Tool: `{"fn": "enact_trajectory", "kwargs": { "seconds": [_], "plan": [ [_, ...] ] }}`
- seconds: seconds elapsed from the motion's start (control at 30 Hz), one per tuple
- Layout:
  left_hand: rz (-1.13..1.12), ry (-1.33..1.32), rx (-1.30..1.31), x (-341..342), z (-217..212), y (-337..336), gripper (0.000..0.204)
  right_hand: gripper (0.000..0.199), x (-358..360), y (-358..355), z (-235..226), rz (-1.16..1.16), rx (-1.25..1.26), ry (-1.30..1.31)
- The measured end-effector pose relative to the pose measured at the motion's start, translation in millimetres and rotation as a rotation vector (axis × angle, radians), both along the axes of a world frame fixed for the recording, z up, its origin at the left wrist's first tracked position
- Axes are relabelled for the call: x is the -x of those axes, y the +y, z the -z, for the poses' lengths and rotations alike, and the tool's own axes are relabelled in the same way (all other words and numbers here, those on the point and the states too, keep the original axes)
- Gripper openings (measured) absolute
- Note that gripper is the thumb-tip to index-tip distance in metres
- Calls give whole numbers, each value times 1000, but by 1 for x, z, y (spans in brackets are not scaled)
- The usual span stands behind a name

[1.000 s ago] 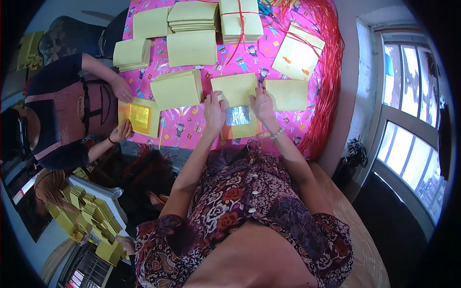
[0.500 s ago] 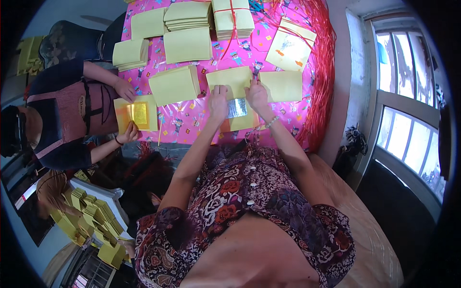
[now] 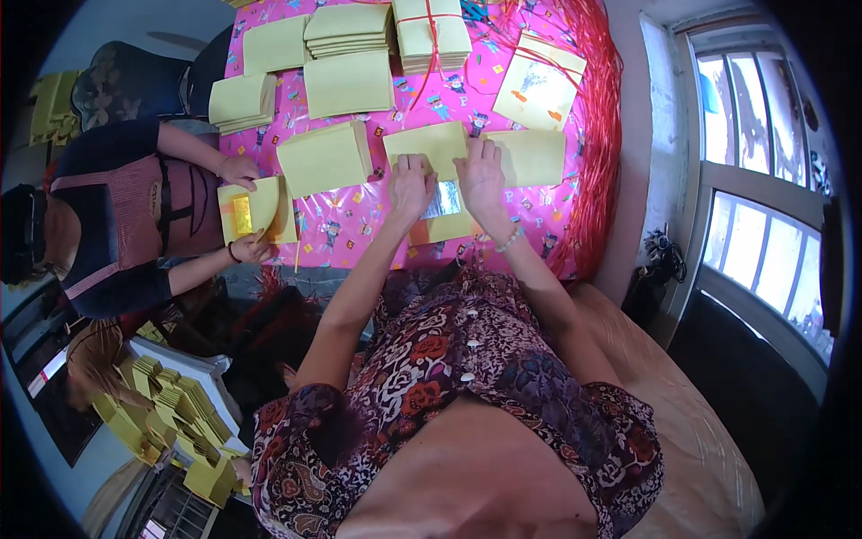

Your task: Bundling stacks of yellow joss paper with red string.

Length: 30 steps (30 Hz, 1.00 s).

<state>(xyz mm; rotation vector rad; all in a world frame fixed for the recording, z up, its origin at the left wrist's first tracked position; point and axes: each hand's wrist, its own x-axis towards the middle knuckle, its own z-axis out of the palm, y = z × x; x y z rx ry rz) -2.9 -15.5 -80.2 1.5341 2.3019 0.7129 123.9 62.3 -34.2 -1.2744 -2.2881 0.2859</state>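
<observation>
Both hands have slid slightly up the bench since the earlier frame — left hand [image 3: 410, 184] and right hand [image 3: 481, 175] now press flat, fingers spread, on the yellow paper sheet with silver foil square [image 3: 443, 202]. It lies on the pink patterned tablecloth [image 3: 359, 229], near the bench's front edge.

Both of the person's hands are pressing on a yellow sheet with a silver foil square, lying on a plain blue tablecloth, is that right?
Not quite. The head view shows the left hand and right hand on the yellow sheet with the silver foil square, but the tablecloth is bright pink with small cartoon prints, not plain blue.
</observation>
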Motion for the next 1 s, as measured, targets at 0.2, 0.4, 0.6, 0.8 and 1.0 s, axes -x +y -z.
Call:
{"fn": "enact_trajectory", "kwargs": {
  "seconds": [0.2, 0.4, 0.6, 0.8, 1.0],
  "plan": [
    [2, -7, 3, 1, 3, -1, 34, 20, 12, -9, 26, -183, 236, -263],
    [-9, 23, -20, -2, -1, -3, 35, 15, -2, -4, 55, -223, 191, -95],
    [7, 5, -71, -3, 0, -8, 40, 14, -11, -2, 55, -280, 252, 77],
    [-38, 54, -102, -8, 5, -9, 44, 13, -14, -3, 56, -325, 198, 95],
    [-58, 31, -123, -10, 10, -9, 44, 13, -13, -3, 59, -383, 19, -76]
  ]
}}
